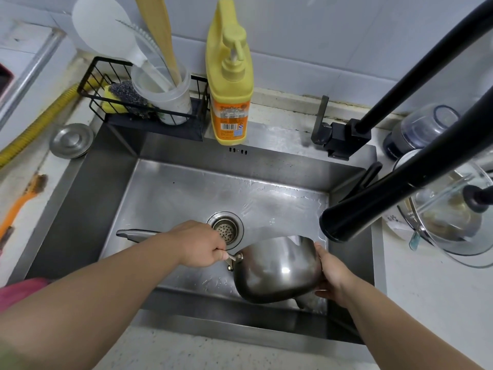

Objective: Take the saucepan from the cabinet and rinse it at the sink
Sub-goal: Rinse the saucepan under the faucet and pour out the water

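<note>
Left hand grips the saucepan handle; right hand cups its rim side at 3 o'clock. Keep it tipped toward the drain; whether water runs is unclear.

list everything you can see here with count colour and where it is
saucepan: one, steel grey, tipped over the sink's front right
sink: one, steel, centre
drain strainer: one, steel, sink floor
faucet: one, black, right, spout over the sink
soap bottle: one, yellow with orange label, back ledge
wire rack: one, black, back left, holding a scourer, sponge and utensil cup
sink plug: one, steel, left counter
brush: one, orange handle, far left
glass lid: one, clear, right counter
left hand: grip on the saucepan handle
right hand: holds the saucepan's side
</note>
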